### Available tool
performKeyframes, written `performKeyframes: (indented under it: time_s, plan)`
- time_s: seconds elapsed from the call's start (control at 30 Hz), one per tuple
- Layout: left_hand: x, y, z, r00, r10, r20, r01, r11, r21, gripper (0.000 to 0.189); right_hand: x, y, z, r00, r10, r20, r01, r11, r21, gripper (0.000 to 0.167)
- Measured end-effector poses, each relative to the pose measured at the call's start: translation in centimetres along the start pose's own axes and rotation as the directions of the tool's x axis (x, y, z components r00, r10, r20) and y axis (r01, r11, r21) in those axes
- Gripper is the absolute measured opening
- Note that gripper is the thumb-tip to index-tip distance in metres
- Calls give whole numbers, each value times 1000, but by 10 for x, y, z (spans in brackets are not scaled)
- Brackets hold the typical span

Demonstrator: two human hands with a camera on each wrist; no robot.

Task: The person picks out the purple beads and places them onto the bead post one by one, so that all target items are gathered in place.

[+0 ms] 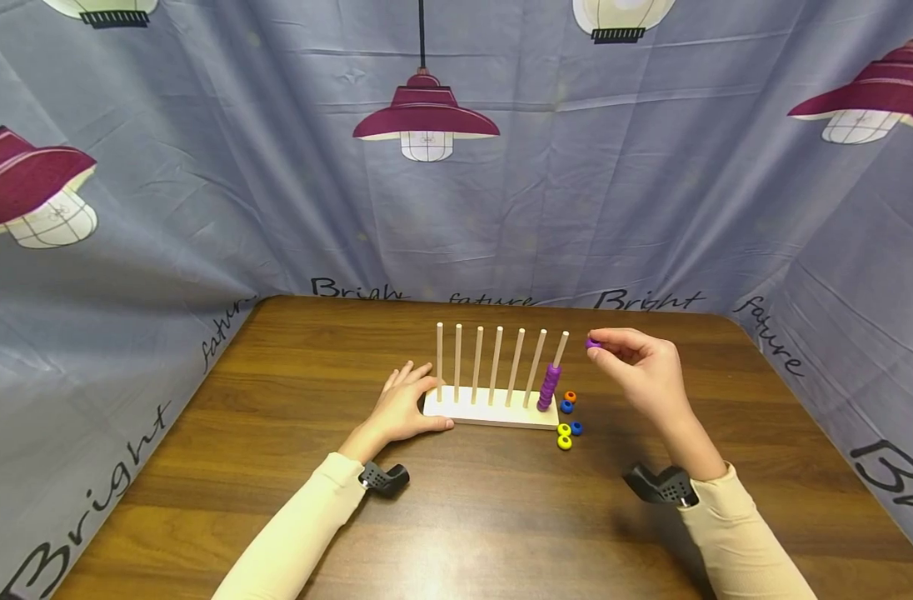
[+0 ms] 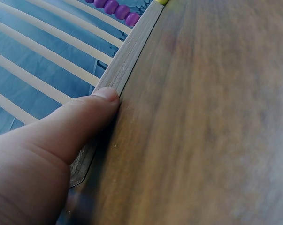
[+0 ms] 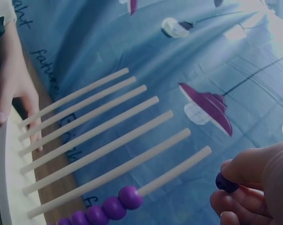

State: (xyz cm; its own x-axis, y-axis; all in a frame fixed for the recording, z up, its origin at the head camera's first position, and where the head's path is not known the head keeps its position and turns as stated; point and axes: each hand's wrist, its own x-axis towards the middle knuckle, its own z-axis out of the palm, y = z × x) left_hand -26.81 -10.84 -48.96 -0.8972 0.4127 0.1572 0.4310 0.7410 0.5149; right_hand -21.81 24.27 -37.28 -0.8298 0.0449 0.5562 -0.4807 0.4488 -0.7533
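Observation:
A pale wooden peg rack (image 1: 501, 415) stands on the table with a row of several upright rods. Purple beads (image 1: 550, 388) are stacked on its rightmost rod, whose upper end is bare; the other rods carry none. My left hand (image 1: 398, 410) grips the rack's left end, thumb (image 2: 92, 115) along the front edge and fingers behind. Between thumb and fingertips, my right hand (image 1: 651, 375) pinches a single purple bead (image 3: 226, 183). That bead is held to the right of the rightmost rod's tip, apart from it.
Loose beads lie by the rack's right end: an orange bead (image 1: 571, 397), two blue beads (image 1: 576, 428) and two yellow beads (image 1: 565, 442). The brown wooden table (image 1: 456, 508) meets a grey-blue curtain (image 1: 561, 217) printed with lamps at the back and sides.

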Motion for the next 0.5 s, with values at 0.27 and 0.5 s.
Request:
performKeyframes:
  time_s: [0.27, 0.5]
  plan:
    - [-1, 1, -1, 1000, -7, 11, 7, 1000, -8, 69, 4, -4, 6, 999, -39, -16, 40, 997, 65, 21]
    - [0, 0, 0, 1000, 4, -3, -4, 1000, -5, 67, 9, -10, 11, 999, -50, -16, 51, 992, 112, 19]
